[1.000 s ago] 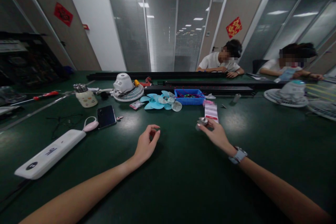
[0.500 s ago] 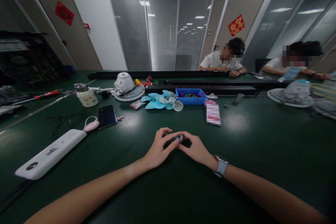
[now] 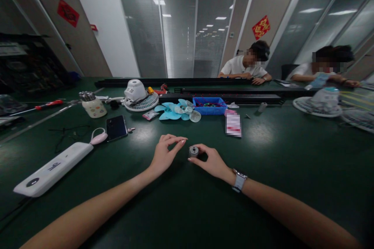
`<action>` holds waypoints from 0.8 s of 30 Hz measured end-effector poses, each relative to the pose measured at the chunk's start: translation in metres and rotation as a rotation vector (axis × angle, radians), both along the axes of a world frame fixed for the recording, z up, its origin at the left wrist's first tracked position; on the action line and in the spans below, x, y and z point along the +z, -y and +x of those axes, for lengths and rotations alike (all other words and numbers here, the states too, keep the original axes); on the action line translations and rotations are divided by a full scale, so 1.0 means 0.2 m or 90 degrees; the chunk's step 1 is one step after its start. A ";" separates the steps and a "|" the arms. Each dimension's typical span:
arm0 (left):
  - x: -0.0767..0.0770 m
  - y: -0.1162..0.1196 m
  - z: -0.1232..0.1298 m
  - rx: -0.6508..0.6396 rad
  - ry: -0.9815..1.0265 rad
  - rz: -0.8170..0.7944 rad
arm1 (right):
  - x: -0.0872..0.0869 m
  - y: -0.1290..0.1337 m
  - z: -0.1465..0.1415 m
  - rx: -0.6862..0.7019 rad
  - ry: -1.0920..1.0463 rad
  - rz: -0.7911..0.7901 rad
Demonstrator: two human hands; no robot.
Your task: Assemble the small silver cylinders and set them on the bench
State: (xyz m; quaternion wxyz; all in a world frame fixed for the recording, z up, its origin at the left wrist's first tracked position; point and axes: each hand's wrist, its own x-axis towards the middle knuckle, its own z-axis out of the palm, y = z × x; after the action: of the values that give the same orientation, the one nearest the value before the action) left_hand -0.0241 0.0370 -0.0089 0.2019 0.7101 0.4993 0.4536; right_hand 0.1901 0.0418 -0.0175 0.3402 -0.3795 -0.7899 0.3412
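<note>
A small silver cylindrical motor (image 3: 193, 152) with a dark centre on its top face stands upright just above the green table. The thumb and fingers of my right hand (image 3: 210, 159) are wrapped round its right side. To the left and apart from the motor, my left hand (image 3: 167, 152) has its thumb and index fingertips brought together in a pinch. Anything between those fingertips is too small to make out. My right wrist wears a watch (image 3: 239, 180).
Beyond my hands lie light-blue fan blades (image 3: 172, 111), a blue tray (image 3: 209, 106) of small parts, a white fan part (image 3: 136, 91) and a pink-white packet (image 3: 233, 123). A phone (image 3: 116, 127) and a long white device (image 3: 52, 169) are left. Two people (image 3: 245, 66) sit opposite.
My left hand has come off the motor and moved left. My right hand still grips the motor, which now shows its top face. The view has shifted slightly.
</note>
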 end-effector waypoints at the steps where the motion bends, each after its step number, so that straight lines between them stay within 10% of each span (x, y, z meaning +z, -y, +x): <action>1: -0.02 0.00 -0.03 0.011 -0.016 -0.006 | 0.00 0.00 0.00 0.001 0.001 -0.002; 17: -0.10 0.03 -0.06 0.054 -0.251 -0.083 | -0.02 -0.01 0.02 -0.039 0.018 0.028; 24: -0.11 -0.01 -0.07 0.147 -0.011 -0.066 | 0.03 -0.20 0.53 -0.345 0.024 0.132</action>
State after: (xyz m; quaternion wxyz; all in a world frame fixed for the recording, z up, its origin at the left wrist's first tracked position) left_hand -0.0385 0.0382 -0.0315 0.1804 0.6406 0.6022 0.4409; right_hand 0.2960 0.0815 -0.0123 0.4411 -0.5461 -0.6966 0.1484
